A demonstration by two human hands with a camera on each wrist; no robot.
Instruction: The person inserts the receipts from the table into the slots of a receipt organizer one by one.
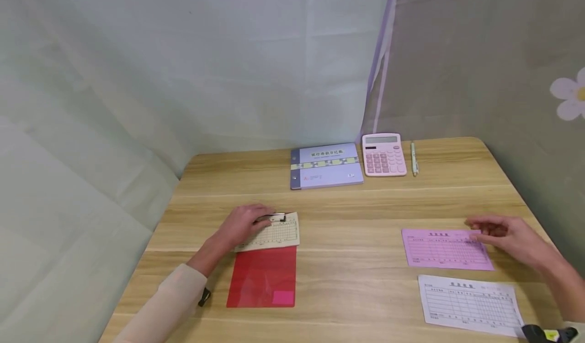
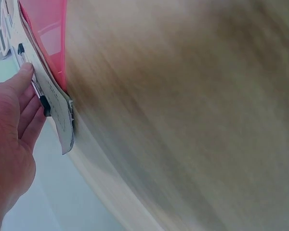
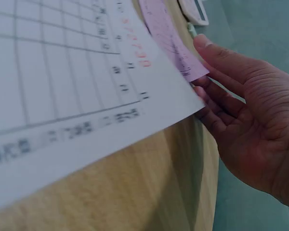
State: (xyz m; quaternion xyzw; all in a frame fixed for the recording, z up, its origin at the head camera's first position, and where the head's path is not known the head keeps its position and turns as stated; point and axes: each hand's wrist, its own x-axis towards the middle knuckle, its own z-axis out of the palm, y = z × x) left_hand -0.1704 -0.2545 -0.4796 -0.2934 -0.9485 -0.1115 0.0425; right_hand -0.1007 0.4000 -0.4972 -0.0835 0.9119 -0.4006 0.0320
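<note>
My left hand [image 1: 244, 223] is at the top of a cream form pad [image 1: 276, 234], which lies over the upper part of a red plastic folder [image 1: 262, 274]. In the left wrist view, its thumb lies on the metal clip [image 2: 36, 84] with black ends, the other fingers bent beside it. On the right, my right hand [image 1: 516, 236] is over the right end of a pink printed slip [image 1: 443, 251], thumb stretched over the edge and fingers loosely bent. A white printed slip [image 1: 470, 305] lies nearer to me, its corner overlapping the right fingers in the right wrist view.
Along the back of the wooden table [image 1: 347, 261] lie a lavender account book [image 1: 326, 165], a pink calculator [image 1: 384, 155] and a pale pen [image 1: 414, 159]. Curtains [image 1: 274, 63] hang behind the table and at its sides.
</note>
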